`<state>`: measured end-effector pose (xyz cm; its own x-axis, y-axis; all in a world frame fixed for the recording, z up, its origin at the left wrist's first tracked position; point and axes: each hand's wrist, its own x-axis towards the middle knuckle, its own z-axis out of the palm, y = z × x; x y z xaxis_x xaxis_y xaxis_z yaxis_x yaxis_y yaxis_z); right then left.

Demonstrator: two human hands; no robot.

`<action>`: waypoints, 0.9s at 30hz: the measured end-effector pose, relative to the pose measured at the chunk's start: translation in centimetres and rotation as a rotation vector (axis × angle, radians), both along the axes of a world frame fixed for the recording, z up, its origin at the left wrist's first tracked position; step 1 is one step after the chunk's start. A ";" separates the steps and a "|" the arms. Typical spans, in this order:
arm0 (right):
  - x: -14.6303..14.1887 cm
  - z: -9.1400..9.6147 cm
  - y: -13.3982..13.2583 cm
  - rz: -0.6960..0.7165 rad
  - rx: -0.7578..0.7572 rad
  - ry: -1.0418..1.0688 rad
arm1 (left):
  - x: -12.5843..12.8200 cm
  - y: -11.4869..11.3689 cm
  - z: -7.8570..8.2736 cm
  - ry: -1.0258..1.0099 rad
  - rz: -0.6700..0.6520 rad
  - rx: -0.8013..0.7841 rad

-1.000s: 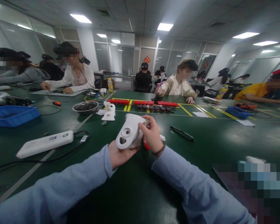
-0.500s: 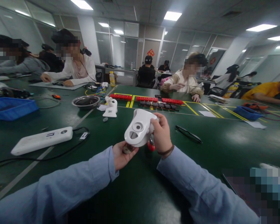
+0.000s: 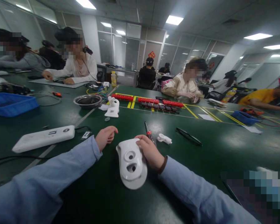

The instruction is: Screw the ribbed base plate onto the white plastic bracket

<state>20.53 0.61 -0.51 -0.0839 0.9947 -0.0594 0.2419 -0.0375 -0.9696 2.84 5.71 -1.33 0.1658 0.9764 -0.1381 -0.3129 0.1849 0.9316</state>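
The fingers of your right hand (image 3: pixel 151 154) grasp the white shell (image 3: pixel 122 160), just left of them, apparently steadying it. Your left hand (image 3: pixel 105 138) is curled; I cannot tell whether it holds anything. Any next move likely calls for a secure right grip.

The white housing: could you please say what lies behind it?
A screwdriver lies beyond the white housing, close to the right hand. Anything directly behind the white housing is hidden.
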 end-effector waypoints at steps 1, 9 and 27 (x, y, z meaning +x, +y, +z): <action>0.0 -0.1 0.0 0.012 0.025 -0.083 | -0.1 -0.4 -0.2 0.043 -0.027 0.046; 5.0 5.6 1.6 -0.035 0.243 -0.774 | -0.6 -2.5 -0.8 0.838 -0.432 0.872; 4.2 3.6 2.6 -0.035 0.297 -0.242 | 2.1 -3.3 0.6 1.335 -0.585 1.074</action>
